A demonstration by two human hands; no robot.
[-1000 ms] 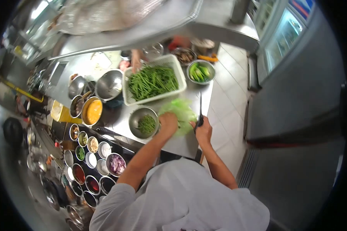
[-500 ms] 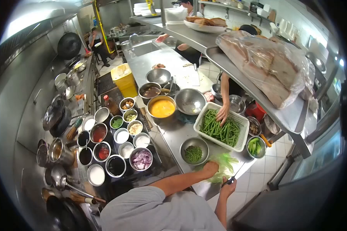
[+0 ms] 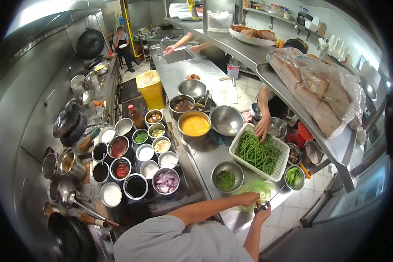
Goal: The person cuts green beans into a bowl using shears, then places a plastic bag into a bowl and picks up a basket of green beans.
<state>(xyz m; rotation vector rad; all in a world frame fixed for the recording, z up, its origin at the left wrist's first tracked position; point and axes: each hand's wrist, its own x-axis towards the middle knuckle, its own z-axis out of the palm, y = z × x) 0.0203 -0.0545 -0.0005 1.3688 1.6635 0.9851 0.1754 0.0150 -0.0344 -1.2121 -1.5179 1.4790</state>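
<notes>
My left hand [image 3: 249, 198] is closed over the near edge of a translucent green plastic bag [image 3: 260, 187] on the steel counter; what its fingers pinch is too small to make out. Close beside it, my right hand [image 3: 263, 214] grips a black-handled knife [image 3: 277, 194], its thin blade pointing away past the bag. Beyond the bag stands a white plastic basket [image 3: 280, 174] full of long green beans [image 3: 256, 150]. A steel bowl with chopped green pieces [image 3: 225, 179] sits to the left of the bag.
A co-worker's hand [image 3: 263, 127] reaches into the basket. A bowl of egg-yellow liquid [image 3: 194, 125] and an empty steel bowl [image 3: 236, 114] stand further back. Left are several sauce containers and chopped onion [image 3: 166, 181]. A metal shelf [image 3: 299, 113] with wrapped meat [image 3: 314, 87] overhangs the right.
The view has shifted, so the scene sits further right. My left hand has come off the bag's middle to its near edge, closer to the knife. The bag looks more bunched.
</notes>
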